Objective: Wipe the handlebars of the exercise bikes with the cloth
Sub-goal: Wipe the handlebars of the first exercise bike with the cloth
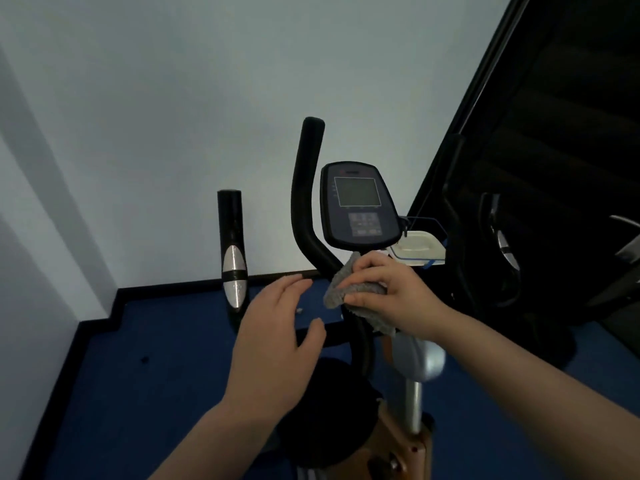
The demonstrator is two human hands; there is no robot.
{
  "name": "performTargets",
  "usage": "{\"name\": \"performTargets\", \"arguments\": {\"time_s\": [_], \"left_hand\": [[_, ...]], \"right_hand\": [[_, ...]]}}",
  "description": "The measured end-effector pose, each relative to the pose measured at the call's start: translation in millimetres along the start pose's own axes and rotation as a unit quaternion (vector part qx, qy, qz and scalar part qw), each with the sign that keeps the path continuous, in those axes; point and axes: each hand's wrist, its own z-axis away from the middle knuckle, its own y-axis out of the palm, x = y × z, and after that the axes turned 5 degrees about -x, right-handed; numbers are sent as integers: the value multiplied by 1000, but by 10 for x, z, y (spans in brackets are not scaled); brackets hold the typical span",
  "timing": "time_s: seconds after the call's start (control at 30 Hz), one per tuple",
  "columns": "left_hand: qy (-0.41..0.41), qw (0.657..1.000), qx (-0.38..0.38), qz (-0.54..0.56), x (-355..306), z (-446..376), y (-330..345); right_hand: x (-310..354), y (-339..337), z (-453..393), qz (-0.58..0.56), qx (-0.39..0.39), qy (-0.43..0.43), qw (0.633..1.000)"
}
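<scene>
An exercise bike stands in front of me with a black curved handlebar (304, 188) rising at the centre and a shorter black grip with a silver sensor (232, 251) to its left. My right hand (388, 289) presses a grey cloth (341, 289) around the lower bend of the curved handlebar, just under the console (358, 206). My left hand (277, 341) hovers open over the horizontal bar, fingers spread, holding nothing.
A white wall rises behind the bike, with a corner at the left. The floor (156, 375) is blue with a dark skirting. Dark window glass (554, 133) at the right reflects the bike. A white lidded container (417, 245) sits behind the console.
</scene>
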Motion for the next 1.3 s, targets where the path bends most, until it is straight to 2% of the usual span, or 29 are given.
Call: {"name": "performTargets", "arguments": {"time_s": [0.2, 0.4, 0.5, 0.53, 0.7, 0.77, 0.83, 0.87, 1.0, 1.07, 1.17, 1.23, 1.3], "left_hand": [[-32, 999, 5, -28, -46, 135, 50], [-57, 996, 27, -67, -27, 143, 73], [-43, 993, 41, -102, -49, 146, 80], [-33, 992, 46, -114, -59, 144, 78], [-30, 989, 52, -136, -71, 136, 87], [-23, 988, 54, -143, -80, 135, 86], [-9, 986, 57, -156, -80, 112, 90], [0, 984, 62, -168, -80, 99, 97], [20, 976, 64, -205, -114, 22, 150], [22, 973, 73, -218, -108, 21, 173], [16, 975, 76, -209, -67, 43, 162], [14, 979, 64, -195, -59, 55, 152], [13, 981, 55, -187, -57, 64, 149]], "right_hand": [[-45, 312, 450, -15, -150, 34, 988], [49, 484, 1030, -71, -175, 91, 978], [66, 361, 1069, -145, -124, 148, 970], [62, 318, 1013, -158, -132, 159, 965], [130, 559, 901, -86, -273, 133, 949], [109, 642, 1024, -90, -265, 112, 953], [39, 495, 1056, -104, -211, 105, 966], [-17, 379, 1032, -91, -198, 99, 971], [-183, 16, 743, 53, -283, 47, 956], [-225, 125, 623, 159, -242, 35, 956], [-305, 269, 646, 223, -198, 20, 954], [-380, 143, 701, 290, -204, -27, 934], [-425, -13, 661, 356, -204, -34, 911]]}}
